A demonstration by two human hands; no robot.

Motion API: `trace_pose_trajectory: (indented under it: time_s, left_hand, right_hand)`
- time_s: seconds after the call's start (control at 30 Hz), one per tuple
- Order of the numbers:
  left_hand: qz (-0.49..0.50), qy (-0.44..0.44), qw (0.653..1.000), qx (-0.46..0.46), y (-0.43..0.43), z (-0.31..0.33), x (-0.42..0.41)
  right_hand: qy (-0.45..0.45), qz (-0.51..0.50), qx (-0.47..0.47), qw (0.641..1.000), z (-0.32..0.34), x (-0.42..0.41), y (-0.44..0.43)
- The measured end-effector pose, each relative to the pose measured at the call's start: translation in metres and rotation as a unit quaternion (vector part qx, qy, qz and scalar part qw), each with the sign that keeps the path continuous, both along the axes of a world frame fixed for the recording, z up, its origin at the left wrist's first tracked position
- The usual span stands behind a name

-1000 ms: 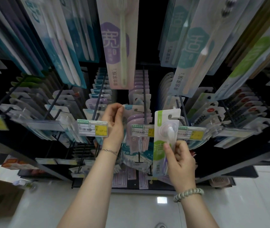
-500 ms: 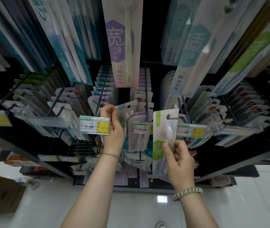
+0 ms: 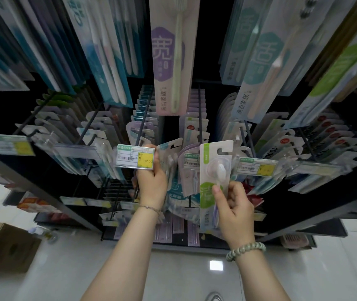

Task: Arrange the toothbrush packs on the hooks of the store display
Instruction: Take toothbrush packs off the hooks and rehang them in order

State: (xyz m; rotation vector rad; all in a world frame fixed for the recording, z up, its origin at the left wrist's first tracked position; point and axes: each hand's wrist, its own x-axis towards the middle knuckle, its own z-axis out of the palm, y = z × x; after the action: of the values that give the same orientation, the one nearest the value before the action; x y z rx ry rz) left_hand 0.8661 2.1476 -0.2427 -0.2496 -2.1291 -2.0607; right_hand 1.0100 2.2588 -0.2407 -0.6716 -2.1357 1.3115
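Pointing hang-tab up, upright toothbrush pack (image 3: pixel 207 193)

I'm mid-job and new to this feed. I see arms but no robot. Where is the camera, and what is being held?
There is no machine here. A person works with bare hands, and the single camera sits on their head, looking forward and down, so both arms enter from the bottom edge. In front of them are dark hooks loaded with hanging packs of toothbrushes. The right hand pinches a green-and-white pack, held up in front of the hooks. The left hand grips a teal-topped pack just behind a price tag.
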Motion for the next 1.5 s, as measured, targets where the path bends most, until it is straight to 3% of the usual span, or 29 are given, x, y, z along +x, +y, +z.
trace_pose_trajectory:
  time_s: [0.07,0.23,0.77,1.07,1.5]
  left_hand:
    - [0.004,-0.044,0.999,0.0,-0.004,0.001,0.003]
    - [-0.001,-0.052,0.998,-0.023,-0.015,-0.01,0.005]
    - [-0.011,-0.041,0.999,0.001,-0.058,-0.008,0.029]
    - [-0.039,-0.007,0.997,-0.063,-0.078,-0.006,0.047]
    - [-0.085,0.018,0.996,0.006,-0.074,0.044,0.063]
  right_hand:
    - [0.0,0.002,0.009,1.0,0.001,0.0,-0.003]
    - [-0.007,0.013,0.012,1.0,0.003,-0.001,-0.01]
    - [-0.008,0.047,0.017,0.999,0.011,-0.008,-0.041]
    - [0.006,0.067,0.021,0.998,0.019,-0.009,-0.058]
    - [0.066,0.052,0.043,0.996,0.05,-0.01,-0.064]
